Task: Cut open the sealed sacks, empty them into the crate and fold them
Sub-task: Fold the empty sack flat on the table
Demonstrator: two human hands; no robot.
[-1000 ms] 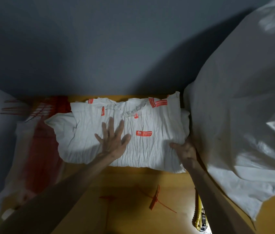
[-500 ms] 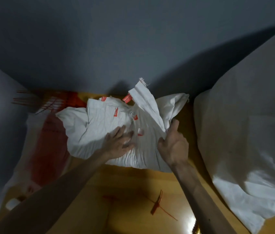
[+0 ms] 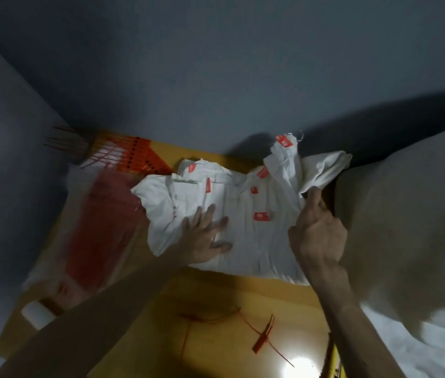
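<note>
Field notes: a crumpled white cloth sack (image 3: 237,208) with red labels lies flat on the yellow tabletop (image 3: 215,296). We see the left hand (image 3: 205,236) pressing it, fingers straight and spread wide. The right hand (image 3: 316,230) is curled at the sack's raised right flap. It seems to pinch the cloth, though blur hides the contact. A bulging pale sack (image 3: 406,227) sits just to the right. A red plastic seal tie (image 3: 263,336) lies nearer us.
</note>
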